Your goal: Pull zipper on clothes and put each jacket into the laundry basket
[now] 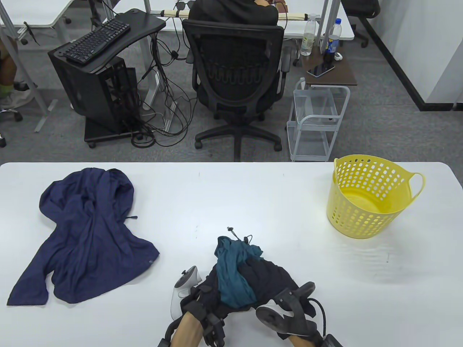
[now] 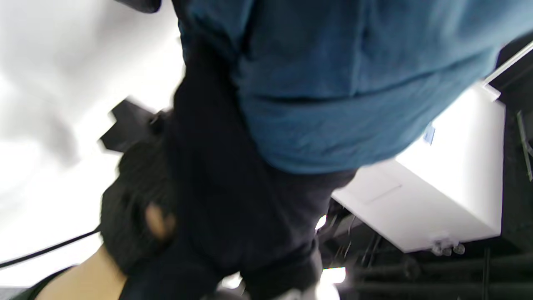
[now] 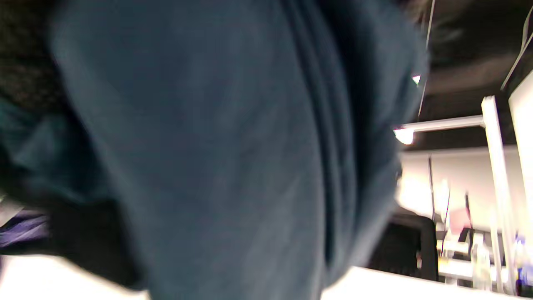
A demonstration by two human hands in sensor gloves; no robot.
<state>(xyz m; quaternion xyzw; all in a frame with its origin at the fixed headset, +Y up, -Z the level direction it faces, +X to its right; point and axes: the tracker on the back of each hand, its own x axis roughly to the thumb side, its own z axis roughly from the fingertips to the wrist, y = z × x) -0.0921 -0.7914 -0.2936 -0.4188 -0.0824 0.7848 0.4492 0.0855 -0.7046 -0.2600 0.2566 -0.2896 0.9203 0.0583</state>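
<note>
A bundled black-and-teal jacket (image 1: 233,278) sits at the table's near edge, its cord toggles (image 1: 231,229) trailing out behind it. My left hand (image 1: 197,311) grips the bundle's left side, gloved fingers curled into the black cloth (image 2: 216,187). My right hand (image 1: 285,311) holds the right side, with its fingers hidden under the fabric. Teal cloth (image 3: 208,146) fills the right wrist view. A navy jacket (image 1: 86,235) lies spread out flat at the left. The yellow laundry basket (image 1: 365,217) stands upright at the right, nothing visible in it.
The white table (image 1: 253,202) stretches between the navy jacket and the basket. Beyond its far edge are an office chair (image 1: 237,76), a wire cart (image 1: 316,123) and a computer stand (image 1: 97,72).
</note>
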